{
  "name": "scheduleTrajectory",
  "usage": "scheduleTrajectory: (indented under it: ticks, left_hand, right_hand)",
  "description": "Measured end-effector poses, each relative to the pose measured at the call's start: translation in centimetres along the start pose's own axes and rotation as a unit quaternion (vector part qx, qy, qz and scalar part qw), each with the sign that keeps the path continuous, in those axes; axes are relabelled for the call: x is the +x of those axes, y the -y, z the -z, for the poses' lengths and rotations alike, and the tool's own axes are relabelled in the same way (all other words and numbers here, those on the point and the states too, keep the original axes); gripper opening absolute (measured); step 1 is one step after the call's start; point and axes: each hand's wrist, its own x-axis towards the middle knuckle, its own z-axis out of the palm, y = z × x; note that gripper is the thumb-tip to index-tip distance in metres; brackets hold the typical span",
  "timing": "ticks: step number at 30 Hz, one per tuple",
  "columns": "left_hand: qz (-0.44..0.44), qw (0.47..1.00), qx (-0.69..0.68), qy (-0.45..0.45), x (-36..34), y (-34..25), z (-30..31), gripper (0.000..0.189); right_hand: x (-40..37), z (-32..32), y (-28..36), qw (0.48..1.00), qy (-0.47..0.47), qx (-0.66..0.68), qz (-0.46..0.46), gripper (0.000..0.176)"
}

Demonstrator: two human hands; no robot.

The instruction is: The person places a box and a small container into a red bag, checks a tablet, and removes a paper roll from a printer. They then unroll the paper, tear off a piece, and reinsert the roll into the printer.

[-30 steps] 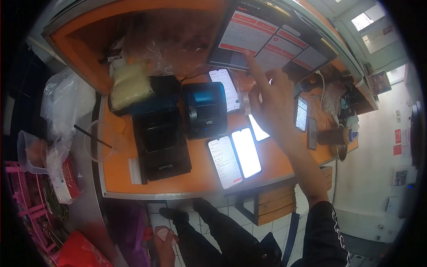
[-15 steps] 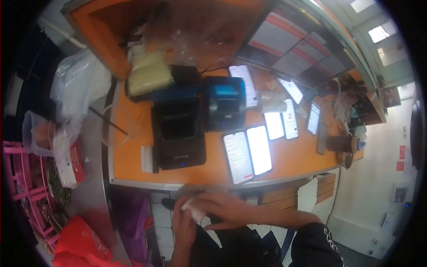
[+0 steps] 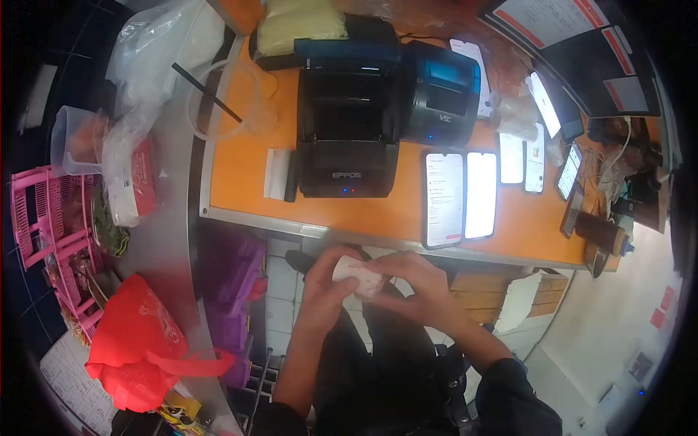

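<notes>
A small white roll of paper with faint reddish print is held between my hands, just below the counter's front edge. My left hand is closed round its left side, thumb pressed on the front. On its right side the fingertips of my right hand pinch the paper edge. Straight above on the counter stands a black receipt printer marked EPPOS, two small lights glowing on its front. Beside it is a smaller black printer with a blue light.
Lit phones, among them a front phone, lie on the orange counter. A monitor stands at the back right. To the left are a red bag, a pink basket and a clear lid with a black straw.
My view has tilted down, so the counter sits higher in the picture. The roll has turned, showing its printed side; my right hand has shifted from over it to its right edge.
</notes>
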Motion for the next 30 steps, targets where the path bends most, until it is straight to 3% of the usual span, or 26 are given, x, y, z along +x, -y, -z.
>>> scheduleTrajectory:
  ticks: [5, 8, 11, 14, 18, 20, 22, 24, 25, 27, 29, 30]
  left_hand:
    - [0.029, 0.987, -0.141, 0.071, 0.0, -0.2, 0.1, 0.038]
    - [0.021, 0.989, -0.126, 0.071, 0.0, 0.5, 0.2, 0.035]
    - [0.003, 0.997, -0.062, 0.053, -0.1, 0.6, -0.3, 0.035]
    - [0.014, 0.999, -0.026, 0.016, -0.3, 0.7, -1.1, 0.039]
    - [0.045, 0.995, -0.085, -0.012, -0.4, 0.4, -1.6, 0.042]
    - [0.021, 0.996, -0.086, -0.021, -0.2, 0.3, -1.3, 0.041]
    - [-0.012, 0.997, -0.057, -0.044, 0.0, 0.2, -1.0, 0.043]
    - [-0.048, 0.996, 0.003, -0.079, 0.2, -0.1, -0.6, 0.049]
    - [-0.086, 0.992, 0.043, -0.077, 0.2, -0.2, -0.5, 0.050]
    - [-0.160, 0.977, 0.121, -0.074, 0.5, -0.4, -0.7, 0.053]
    - [-0.195, 0.963, 0.174, -0.068, 0.7, -0.5, -1.2, 0.056]
    - [-0.210, 0.955, 0.199, -0.063, 0.6, -0.5, -1.6, 0.058]
  right_hand:
    - [-0.7, 0.4, -0.8, 0.979, 0.023, 0.174, -0.101, 0.037]
    - [-1.4, 0.1, -2.6, 0.992, 0.003, 0.114, -0.047, 0.034]
    - [-0.7, -0.1, -0.6, 0.981, -0.041, 0.114, -0.149, 0.026]
    - [-0.5, -0.9, -1.2, 0.992, -0.099, -0.077, -0.009, 0.018]
    - [0.2, -0.2, -1.0, 0.990, -0.129, -0.052, -0.035, 0.010]
    - [-0.3, 0.8, -1.1, 0.988, -0.136, -0.003, -0.067, 0.011]
    - [-0.6, 3.2, -2.1, 0.969, -0.224, 0.073, -0.071, 0.013]
    - [0.2, 7.0, -2.7, 0.930, -0.337, -0.021, -0.142, 0.017]
    - [1.5, 7.7, -2.3, 0.919, -0.370, -0.071, -0.115, 0.022]
    - [2.3, 8.1, -2.2, 0.917, -0.365, -0.142, -0.080, 0.034]
    - [0.8, 7.8, -2.3, 0.936, -0.290, -0.188, -0.069, 0.047]
    - [0.2, 7.1, -1.7, 0.967, -0.165, -0.161, -0.107, 0.052]
